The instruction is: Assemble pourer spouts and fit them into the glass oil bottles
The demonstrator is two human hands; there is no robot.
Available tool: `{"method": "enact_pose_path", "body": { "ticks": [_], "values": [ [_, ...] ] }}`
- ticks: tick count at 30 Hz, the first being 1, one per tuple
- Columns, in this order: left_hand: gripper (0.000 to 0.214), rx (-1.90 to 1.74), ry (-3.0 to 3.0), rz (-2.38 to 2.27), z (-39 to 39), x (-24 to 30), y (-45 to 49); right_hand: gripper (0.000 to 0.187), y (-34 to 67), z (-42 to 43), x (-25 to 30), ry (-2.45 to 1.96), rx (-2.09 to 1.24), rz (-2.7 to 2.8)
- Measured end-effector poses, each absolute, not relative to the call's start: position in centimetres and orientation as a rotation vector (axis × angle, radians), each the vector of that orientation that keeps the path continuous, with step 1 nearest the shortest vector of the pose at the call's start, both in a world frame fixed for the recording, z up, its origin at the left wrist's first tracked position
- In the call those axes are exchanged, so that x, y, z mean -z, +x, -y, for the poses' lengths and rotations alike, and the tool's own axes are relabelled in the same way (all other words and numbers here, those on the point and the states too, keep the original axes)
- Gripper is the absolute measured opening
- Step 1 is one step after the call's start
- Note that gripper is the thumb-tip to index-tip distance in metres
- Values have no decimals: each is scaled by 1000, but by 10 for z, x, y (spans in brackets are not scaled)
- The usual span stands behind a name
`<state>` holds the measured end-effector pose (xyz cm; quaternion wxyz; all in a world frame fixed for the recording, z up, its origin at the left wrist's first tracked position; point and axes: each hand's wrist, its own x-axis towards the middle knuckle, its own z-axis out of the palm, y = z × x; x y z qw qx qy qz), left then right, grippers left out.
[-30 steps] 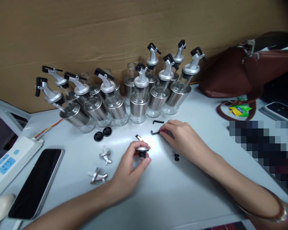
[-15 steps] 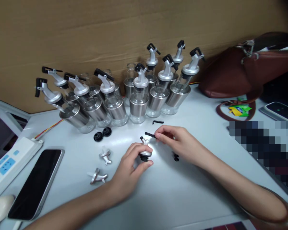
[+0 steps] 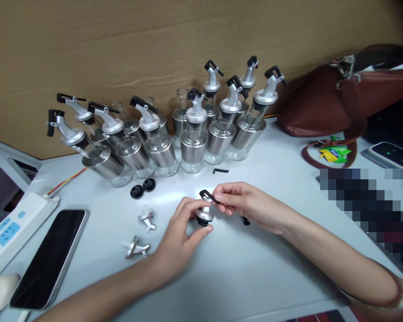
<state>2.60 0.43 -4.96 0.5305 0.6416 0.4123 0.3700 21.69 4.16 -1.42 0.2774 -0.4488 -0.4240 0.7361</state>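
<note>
My left hand point(image 3: 184, 230) pinches a silver pour spout point(image 3: 205, 215) with a black rubber stopper on its underside. Between the fingers of my right hand point(image 3: 238, 201) is a black lever point(image 3: 211, 196), its hooked end lying over the spout's tip. Whether the lever is fastened there I cannot tell. Behind the hands lies another black lever point(image 3: 220, 170). Small black parts point(image 3: 246, 221) show below my right hand. To the left are two silver spouts without levers, one nearer the bottles point(image 3: 147, 218) and one closer to me point(image 3: 137, 248). Beyond them sit two black stoppers point(image 3: 143, 188).
Several glass bottles with steel sleeves point(image 3: 192, 150) stand along the cardboard wall point(image 3: 174, 40), most with spouts. A phone point(image 3: 50, 259) and power strip point(image 3: 11, 230) lie left. A brown bag point(image 3: 312, 103), a green-yellow packet point(image 3: 334, 154) and a pale device point(image 3: 392, 154) are right.
My right hand has lowered the black lever from above and right of the spout onto its tip. The left hand has stayed nearly still with the spout.
</note>
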Motion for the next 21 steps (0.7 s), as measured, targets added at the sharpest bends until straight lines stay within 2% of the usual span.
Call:
{"method": "enact_pose_path", "body": {
  "ticks": [5,13,21],
  "values": [
    [63,-904,1349,-989,-1,54,27,33,217,-41,13,-1189,-2017,1166],
    [62,-874,1316,-945,-1,51,26,49,215,-40,14,-1157,-2066,1251],
    [63,-888,1321,-941,1,53,25,54,212,-39,12,-1105,-1937,1375]
  ]
}}
